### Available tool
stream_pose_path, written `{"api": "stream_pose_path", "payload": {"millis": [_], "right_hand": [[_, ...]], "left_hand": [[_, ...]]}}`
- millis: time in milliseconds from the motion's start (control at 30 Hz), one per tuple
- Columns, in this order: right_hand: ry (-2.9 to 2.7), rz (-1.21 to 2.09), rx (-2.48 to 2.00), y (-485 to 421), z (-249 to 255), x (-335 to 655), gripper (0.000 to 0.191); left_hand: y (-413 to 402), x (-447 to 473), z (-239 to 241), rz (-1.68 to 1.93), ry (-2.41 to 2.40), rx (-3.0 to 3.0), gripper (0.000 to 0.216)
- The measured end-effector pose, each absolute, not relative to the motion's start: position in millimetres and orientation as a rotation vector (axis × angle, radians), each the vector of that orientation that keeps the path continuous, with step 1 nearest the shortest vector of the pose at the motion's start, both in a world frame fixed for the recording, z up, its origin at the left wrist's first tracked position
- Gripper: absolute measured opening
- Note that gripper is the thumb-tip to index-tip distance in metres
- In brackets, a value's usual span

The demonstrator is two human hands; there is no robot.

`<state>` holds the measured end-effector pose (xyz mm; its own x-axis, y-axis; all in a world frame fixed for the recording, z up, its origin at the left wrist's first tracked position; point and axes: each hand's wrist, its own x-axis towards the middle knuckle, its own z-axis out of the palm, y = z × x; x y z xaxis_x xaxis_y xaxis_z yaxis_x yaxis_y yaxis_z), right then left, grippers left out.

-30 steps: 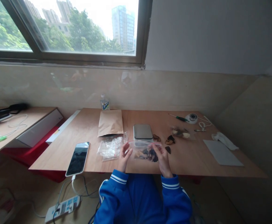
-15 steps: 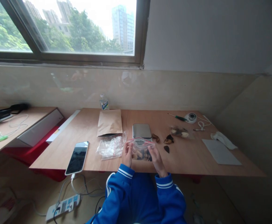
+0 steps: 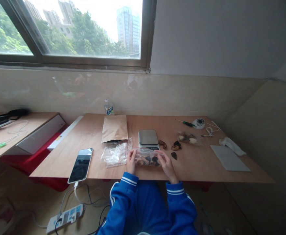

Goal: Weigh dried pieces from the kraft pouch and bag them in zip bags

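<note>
My left hand (image 3: pixel 131 162) and my right hand (image 3: pixel 166 165) both grip a small clear zip bag (image 3: pixel 146 158) holding dark and light dried pieces. The bag rests low on the wooden table (image 3: pixel 201 166), near its front edge, with one hand at each end. Just behind the bag stands a small silver scale (image 3: pixel 148 138). Both sleeves are blue with white stripes.
A pile of empty clear bags (image 3: pixel 115 154), a brown paper pouch (image 3: pixel 114 129) and a phone (image 3: pixel 80 160) lie to the left. Loose dark pieces (image 3: pixel 175 147), another filled bag (image 3: pixel 187 138), a screwdriver (image 3: pixel 185 123) and a grey sheet (image 3: pixel 229 158) lie to the right. A bottle (image 3: pixel 109 109) stands at the back.
The bag was held up off the table and has come down onto the tabletop. Both hands moved lower and stayed on its ends.
</note>
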<state>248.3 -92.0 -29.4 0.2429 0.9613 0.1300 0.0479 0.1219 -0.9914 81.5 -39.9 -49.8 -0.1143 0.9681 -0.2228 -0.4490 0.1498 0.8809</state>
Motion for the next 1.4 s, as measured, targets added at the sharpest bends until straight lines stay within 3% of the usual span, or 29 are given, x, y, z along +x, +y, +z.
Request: {"api": "stream_pose_path", "payload": {"millis": [533, 1067, 1400], "right_hand": [[-0.814, 0.659, -1.304, -90, -45, 256, 0.037], [-1.066, 0.425, -1.48, -97, -27, 262, 0.036], [-1.156, 0.766, -1.372, -94, -41, 265, 0.038]], "left_hand": [[-48, 79, -29, 1.375, 1.028, 0.828, 0.035], [-40, 63, -28, 1.4, 1.095, 1.031, 0.027], [-39, 60, -38, 1.242, 1.129, 1.172, 0.035]]}}
